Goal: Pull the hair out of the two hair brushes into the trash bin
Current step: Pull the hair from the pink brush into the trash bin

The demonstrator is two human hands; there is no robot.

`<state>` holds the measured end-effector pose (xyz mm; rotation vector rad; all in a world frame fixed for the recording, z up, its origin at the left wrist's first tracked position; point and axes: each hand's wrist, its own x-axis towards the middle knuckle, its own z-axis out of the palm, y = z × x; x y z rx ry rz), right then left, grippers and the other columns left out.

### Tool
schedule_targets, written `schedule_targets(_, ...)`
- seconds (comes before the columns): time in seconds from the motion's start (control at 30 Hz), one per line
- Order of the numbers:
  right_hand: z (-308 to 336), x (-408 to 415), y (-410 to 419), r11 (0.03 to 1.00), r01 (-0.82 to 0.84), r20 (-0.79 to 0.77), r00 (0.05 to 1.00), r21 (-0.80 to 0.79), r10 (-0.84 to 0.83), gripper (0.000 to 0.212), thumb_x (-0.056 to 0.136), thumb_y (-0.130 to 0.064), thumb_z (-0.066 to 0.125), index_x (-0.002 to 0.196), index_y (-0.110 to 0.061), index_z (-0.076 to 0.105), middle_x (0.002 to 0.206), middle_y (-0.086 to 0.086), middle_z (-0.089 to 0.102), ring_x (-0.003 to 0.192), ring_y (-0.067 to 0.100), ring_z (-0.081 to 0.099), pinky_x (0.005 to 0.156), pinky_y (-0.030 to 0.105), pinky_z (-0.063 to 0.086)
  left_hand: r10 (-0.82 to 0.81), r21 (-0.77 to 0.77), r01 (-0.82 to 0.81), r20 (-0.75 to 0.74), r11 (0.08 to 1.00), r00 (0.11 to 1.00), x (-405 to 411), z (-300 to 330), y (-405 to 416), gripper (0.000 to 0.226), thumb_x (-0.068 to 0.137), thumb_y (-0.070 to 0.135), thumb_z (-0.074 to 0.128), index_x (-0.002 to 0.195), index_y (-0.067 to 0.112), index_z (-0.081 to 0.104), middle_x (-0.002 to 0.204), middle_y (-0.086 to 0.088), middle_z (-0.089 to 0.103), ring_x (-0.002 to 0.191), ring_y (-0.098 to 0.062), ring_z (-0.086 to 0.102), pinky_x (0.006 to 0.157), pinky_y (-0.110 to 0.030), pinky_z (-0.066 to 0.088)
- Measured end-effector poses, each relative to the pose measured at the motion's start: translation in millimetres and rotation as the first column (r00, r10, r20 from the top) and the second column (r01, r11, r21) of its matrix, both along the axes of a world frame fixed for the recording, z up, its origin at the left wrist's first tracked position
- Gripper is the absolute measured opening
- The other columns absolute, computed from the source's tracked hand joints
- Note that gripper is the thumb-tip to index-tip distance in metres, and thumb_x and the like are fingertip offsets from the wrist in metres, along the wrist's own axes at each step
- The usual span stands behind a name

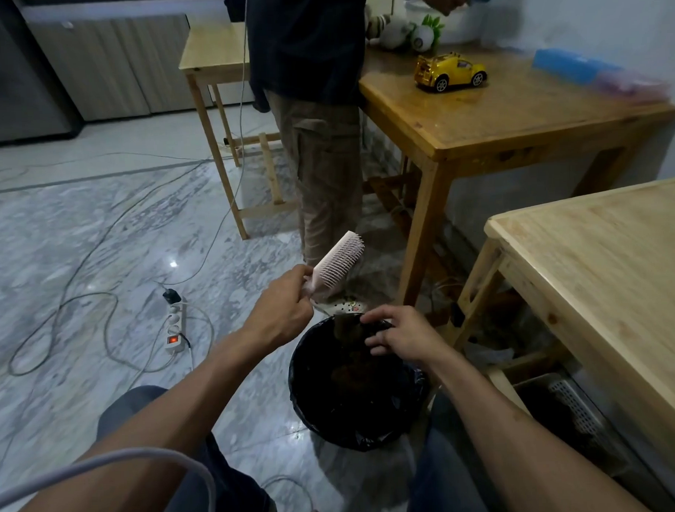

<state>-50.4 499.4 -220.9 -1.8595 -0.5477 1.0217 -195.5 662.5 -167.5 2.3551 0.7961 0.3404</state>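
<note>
My left hand (286, 306) grips the handle of a pale pink hair brush (338, 263), holding it up with the bristles facing right, just beyond the bin's far rim. Its bristles look free of hair. A black-lined trash bin (307, 396) stands on the floor between my knees. Over its far side my right hand (403, 332) pinches a dark brown clump of hair (345, 327) with its fingertips. More brown hair lies at the bin's bottom. No second brush is in view.
A person in khaki trousers (326, 171) stands just beyond the bin beside a wooden table (515, 120) with a yellow toy car (449, 71). A light wooden table (615, 267) is at my right. A power strip (175, 325) and cables lie on the marble floor at left.
</note>
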Motion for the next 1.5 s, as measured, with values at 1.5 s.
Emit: schedule_targets(1.5, 24, -1, 20, 0.987, 0.039, 0.245, 0.97, -0.154, 0.0, 0.021, 0.089, 0.003, 0.072, 0.103, -0.012, 0.076, 0.098, 0.008, 0.074, 0.064, 0.021, 0.077, 0.055, 0.03, 0.063, 0.017, 0.034, -0.015, -0.058, 0.999, 0.998, -19, -8, 8, 0.036, 0.096, 0.005, 0.046, 0.13, 0.009, 0.056, 0.108, -0.019, 0.072, 0.091, -0.036, 0.064, 0.077, -0.048, 0.053)
